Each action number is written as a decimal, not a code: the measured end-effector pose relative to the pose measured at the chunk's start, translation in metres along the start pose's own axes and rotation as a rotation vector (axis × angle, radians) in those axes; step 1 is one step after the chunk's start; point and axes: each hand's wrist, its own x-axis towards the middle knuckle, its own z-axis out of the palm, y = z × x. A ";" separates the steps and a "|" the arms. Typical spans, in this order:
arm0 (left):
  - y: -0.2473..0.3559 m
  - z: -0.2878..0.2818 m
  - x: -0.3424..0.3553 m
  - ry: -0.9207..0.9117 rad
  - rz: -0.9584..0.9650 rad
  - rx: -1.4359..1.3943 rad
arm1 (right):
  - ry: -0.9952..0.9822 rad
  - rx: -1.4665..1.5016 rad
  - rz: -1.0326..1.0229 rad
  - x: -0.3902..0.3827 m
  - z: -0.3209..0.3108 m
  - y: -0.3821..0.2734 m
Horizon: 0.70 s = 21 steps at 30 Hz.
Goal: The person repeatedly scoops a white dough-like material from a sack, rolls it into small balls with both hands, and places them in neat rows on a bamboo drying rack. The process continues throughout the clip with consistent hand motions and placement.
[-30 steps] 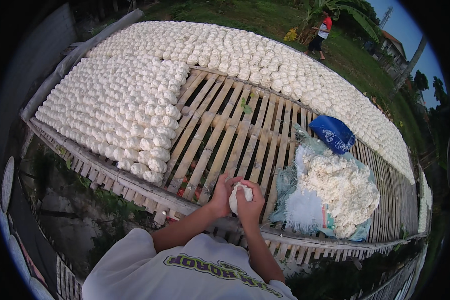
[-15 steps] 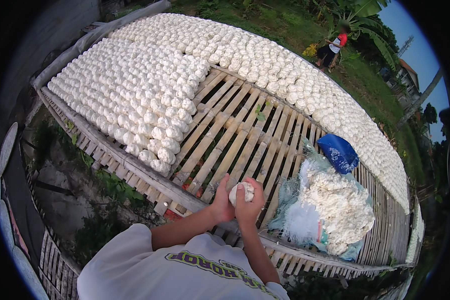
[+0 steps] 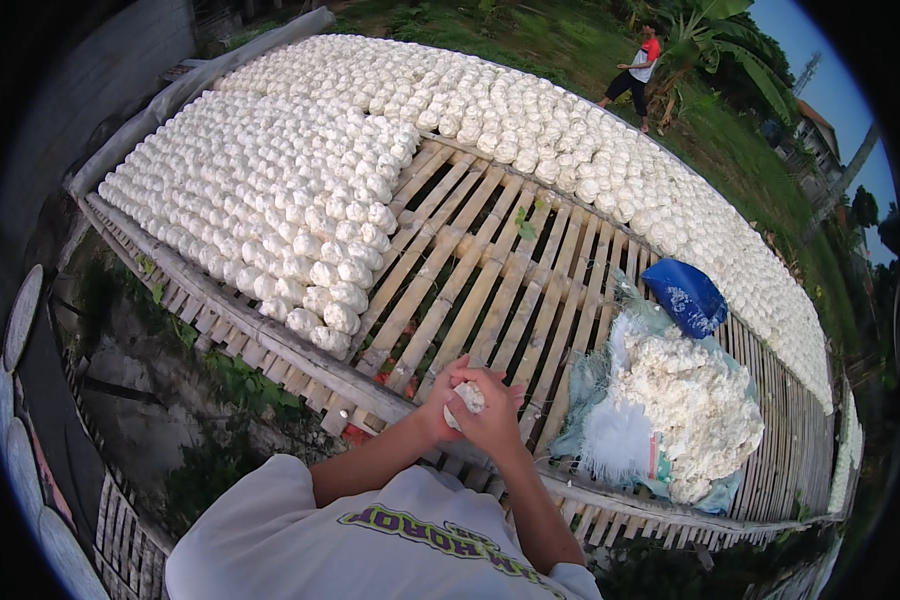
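Over the near edge of a slatted bamboo rack (image 3: 480,270), my two hands are cupped together round a white crumbly ball (image 3: 466,402). My left hand (image 3: 438,408) wraps it from the left and underneath. Across it from the right lies my right hand (image 3: 492,408), its fingers over the ball. Part of the ball shows between them. Right of my hands, a heap of white crumbly mash (image 3: 695,410) lies on an opened woven sack (image 3: 610,430). Many similar white balls (image 3: 270,200) stand in close rows on the rack's left part.
A blue plastic piece (image 3: 684,298), dusted white, leans behind the heap. Another long band of white balls (image 3: 590,160) runs along the far side. A bamboo pole (image 3: 240,310) edges the rack in front. Beyond, on the grass, a person (image 3: 642,75) in a red and white shirt is walking.
My right hand has turned over the ball, which now shows less, and both hands sit slightly lower. The person beyond the rack has moved left. The view has shifted a little.
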 end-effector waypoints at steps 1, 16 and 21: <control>0.002 -0.004 0.001 0.020 0.000 0.001 | 0.114 0.102 -0.082 -0.001 0.002 -0.001; 0.017 0.017 -0.006 0.249 0.222 0.281 | 0.369 0.230 -0.226 -0.001 0.008 0.018; 0.004 0.032 -0.003 0.471 0.472 0.252 | 0.393 0.342 0.033 0.000 0.015 0.017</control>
